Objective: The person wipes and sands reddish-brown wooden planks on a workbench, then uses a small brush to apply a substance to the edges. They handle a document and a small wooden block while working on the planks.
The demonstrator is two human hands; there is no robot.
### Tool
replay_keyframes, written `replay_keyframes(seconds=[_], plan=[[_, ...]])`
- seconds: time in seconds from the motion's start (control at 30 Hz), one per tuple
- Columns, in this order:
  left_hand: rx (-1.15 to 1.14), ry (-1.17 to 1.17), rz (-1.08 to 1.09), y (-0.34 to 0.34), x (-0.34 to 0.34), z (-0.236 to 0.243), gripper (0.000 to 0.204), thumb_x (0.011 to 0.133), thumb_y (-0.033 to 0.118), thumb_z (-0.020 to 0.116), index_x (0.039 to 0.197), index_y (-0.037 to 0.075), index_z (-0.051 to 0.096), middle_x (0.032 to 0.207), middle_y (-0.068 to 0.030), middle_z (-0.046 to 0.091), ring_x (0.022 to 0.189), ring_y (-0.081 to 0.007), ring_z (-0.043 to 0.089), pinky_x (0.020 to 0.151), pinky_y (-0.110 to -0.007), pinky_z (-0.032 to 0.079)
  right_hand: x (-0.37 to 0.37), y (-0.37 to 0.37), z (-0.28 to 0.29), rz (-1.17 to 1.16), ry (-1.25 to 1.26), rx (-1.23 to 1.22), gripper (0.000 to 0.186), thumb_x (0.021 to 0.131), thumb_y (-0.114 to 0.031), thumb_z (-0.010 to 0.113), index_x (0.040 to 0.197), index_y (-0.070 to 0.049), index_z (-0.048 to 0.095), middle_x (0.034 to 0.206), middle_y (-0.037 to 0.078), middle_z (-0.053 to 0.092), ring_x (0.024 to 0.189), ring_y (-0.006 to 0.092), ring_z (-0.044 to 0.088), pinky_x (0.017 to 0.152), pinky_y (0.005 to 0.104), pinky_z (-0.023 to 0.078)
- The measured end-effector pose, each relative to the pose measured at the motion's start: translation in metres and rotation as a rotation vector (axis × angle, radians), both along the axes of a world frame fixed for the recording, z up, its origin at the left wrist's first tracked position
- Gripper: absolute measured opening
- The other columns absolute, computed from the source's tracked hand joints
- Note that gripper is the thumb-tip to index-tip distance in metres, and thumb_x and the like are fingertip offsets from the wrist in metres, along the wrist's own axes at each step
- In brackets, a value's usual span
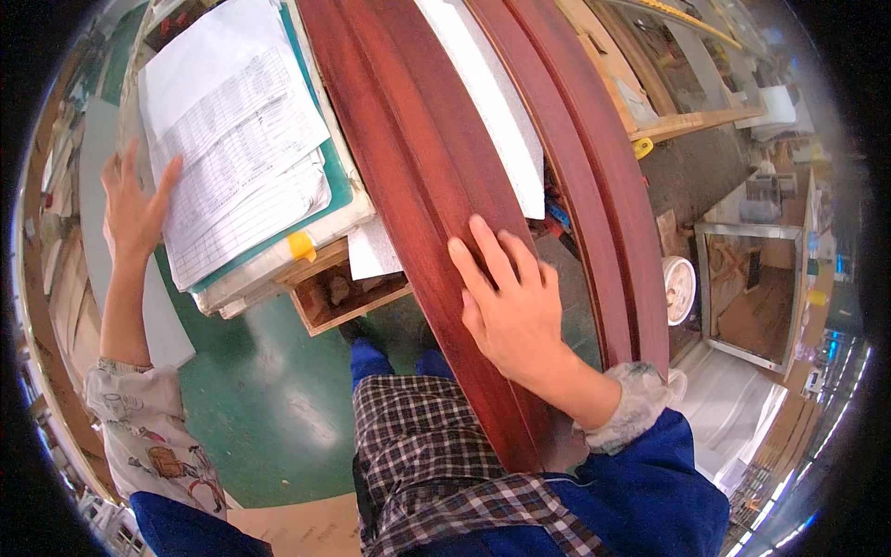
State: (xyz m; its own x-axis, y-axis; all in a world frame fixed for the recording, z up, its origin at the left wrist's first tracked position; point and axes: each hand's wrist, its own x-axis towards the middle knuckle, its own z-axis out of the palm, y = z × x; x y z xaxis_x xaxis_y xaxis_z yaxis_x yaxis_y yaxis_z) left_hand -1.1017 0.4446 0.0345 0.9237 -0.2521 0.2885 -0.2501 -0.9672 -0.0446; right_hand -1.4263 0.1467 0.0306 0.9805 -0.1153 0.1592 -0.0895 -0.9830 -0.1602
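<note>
A long reddish-brown varnished wood board [399, 139] with a groove along it runs from the far middle toward my lap. My right hand [515, 306] rests on this board near its close end, fingers stretched out and holding nothing. My left hand [133, 204] is raised at the left edge of a paper stack [241, 121], its fingers spread; whether it touches the sheets I cannot tell. The printed sheets lie on a green board [339, 181] atop a pale bench. A second reddish-brown board [594, 176] lies to the right, with white sheet material [492, 102] between the two.
An open wooden drawer [348, 297] sits under the bench, and yellow tape [302, 246] sticks to the bench corner. On the right are a white wheel-like disc [679, 290], a framed box [752, 288] and a wooden frame [687, 121]. Green floor [269, 390] shows below.
</note>
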Motion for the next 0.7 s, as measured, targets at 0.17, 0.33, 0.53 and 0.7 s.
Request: replay_keyframes(seconds=[0.17, 0.33, 0.53, 0.7], plan=[[0.011, 0.011, 0.005, -0.007, 0.001, 0.002, 0.082, 0.078, 0.069, 0.053, 0.140, 0.016, 0.039, 0.143, -0.0206, 0.033, 0.122, -0.0388, 0.048, 0.096, -0.048, 0.043, 0.016, -0.003, -0.004, -0.007, -0.053, 0.009, 0.052, 0.077, -0.018, 0.064, 0.127, -0.012, 0.053, 0.140, 0.013, 0.042, 0.113, 0.0298, 0.048, 0.085, 0.0427, 0.040], [-0.010, -0.014, -0.005, 0.004, 0.003, -0.001, 0.082, 0.078, 0.068, 0.053, 0.140, 0.017, 0.038, 0.142, -0.0204, 0.034, 0.121, -0.0389, 0.049, 0.094, -0.048, 0.044, 0.007, 0.001, 0.001, -0.019, -0.016, 0.005, 0.052, 0.076, -0.019, 0.064, 0.127, -0.012, 0.054, 0.140, 0.013, 0.042, 0.114, 0.0300, 0.048, 0.085, 0.0436, 0.040], [0.000, 0.005, -0.013, -0.006, 0.002, 0.000, 0.083, 0.078, 0.069, 0.053, 0.141, 0.017, 0.037, 0.143, -0.0214, 0.033, 0.120, -0.0393, 0.049, 0.093, -0.048, 0.045, 0.023, -0.003, -0.005, -0.021, -0.087, 0.021, 0.047, 0.077, -0.018, 0.062, 0.123, -0.010, 0.056, 0.141, 0.015, 0.040, 0.114, 0.0310, 0.047, 0.085, 0.0436, 0.040], [0.015, -0.044, -0.025, 0.006, 0.010, -0.009, 0.084, 0.077, 0.070, 0.052, 0.141, 0.017, 0.038, 0.143, -0.0215, 0.034, 0.119, -0.0397, 0.050, 0.093, -0.049, 0.045, 0.056, -0.043, -0.006, -0.169, -0.228, 0.125, 0.036, 0.085, -0.020, 0.057, 0.120, -0.010, 0.058, 0.128, 0.012, 0.051, 0.103, 0.0299, 0.053, 0.082, 0.0432, 0.041]])
